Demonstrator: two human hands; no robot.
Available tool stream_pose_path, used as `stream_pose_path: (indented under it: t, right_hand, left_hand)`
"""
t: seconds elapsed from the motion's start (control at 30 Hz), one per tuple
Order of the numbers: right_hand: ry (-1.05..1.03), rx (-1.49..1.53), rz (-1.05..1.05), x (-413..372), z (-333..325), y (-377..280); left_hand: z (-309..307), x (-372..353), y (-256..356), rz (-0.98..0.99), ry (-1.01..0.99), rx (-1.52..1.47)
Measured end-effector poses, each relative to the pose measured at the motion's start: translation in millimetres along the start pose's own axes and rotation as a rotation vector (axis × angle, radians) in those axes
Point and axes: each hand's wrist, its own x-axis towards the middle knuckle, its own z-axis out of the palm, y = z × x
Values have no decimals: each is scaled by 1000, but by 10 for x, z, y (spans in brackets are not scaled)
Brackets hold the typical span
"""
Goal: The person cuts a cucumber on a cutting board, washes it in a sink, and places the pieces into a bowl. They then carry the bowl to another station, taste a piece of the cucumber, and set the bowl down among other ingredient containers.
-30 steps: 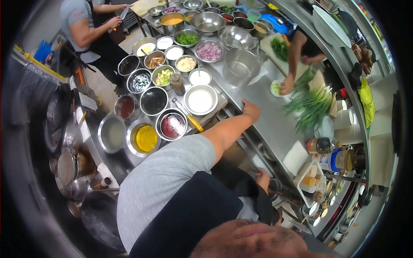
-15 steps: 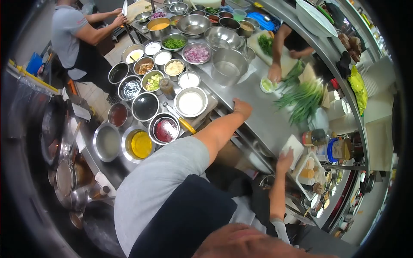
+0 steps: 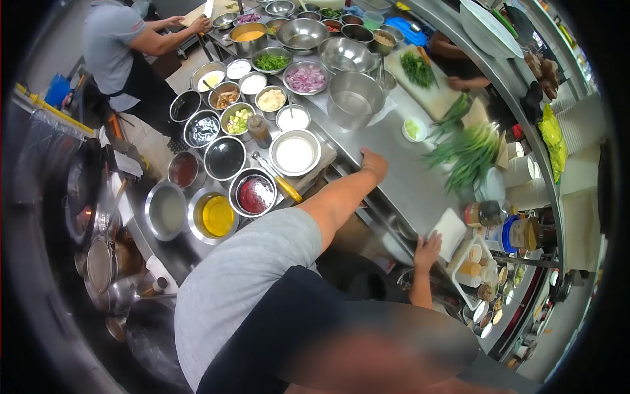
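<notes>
My left hand rests at the edge of the steel counter, back up, its fingers mostly hidden. My right hand is at the counter's near edge beside a folded white cloth, with its fingers spread and nothing in them. Farther back on the counter stands a small white bowl with pale green pieces. Bunches of green onions lie to its right. A large empty steel pot stands beyond my left hand.
Many steel bowls of sauces and chopped food, including red onion, crowd the left. A yellow-handled utensil lies near my left forearm. A co-worker holds a knife; another person's hand is beside a cutting board.
My right hand has come off the white cloth, moving slightly left and down, and its fingers have spread. The other person's hand has withdrawn from the small bowl. My left hand stays at the counter edge.
</notes>
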Motion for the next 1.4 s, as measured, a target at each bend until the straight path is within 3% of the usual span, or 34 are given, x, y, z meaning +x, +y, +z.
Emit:
stream_pose_path:
  t: [1.03,1.1,1.2,1.3,1.33,1.37,1.4]
  right_hand:
    - [-22,34,-10,16,-66,2]
    - [-20,16,-22,59,-35,44]
    - [-52,-12,-28,80,-82,57]
    - [-115,-55,10,261,-202,-42]
    - [-153,-92,56,254,-200,-71]
    - [-156,-85,47,333,-61,38]
    - [-297,-123,-68,452,187,323]
  left_hand:
    - [87,-2,11,10,70,114]
    - [98,-24,-44,113,27,59]
    - [131,-2,108,-11,33,59]
    - [177,-251,760,274,248,-134]
    - [-200,-575,1018,448,59,-149]
    - [5,-530,1330,774,149,-388]
    - [-408,-1080,1536,847,148,-620]
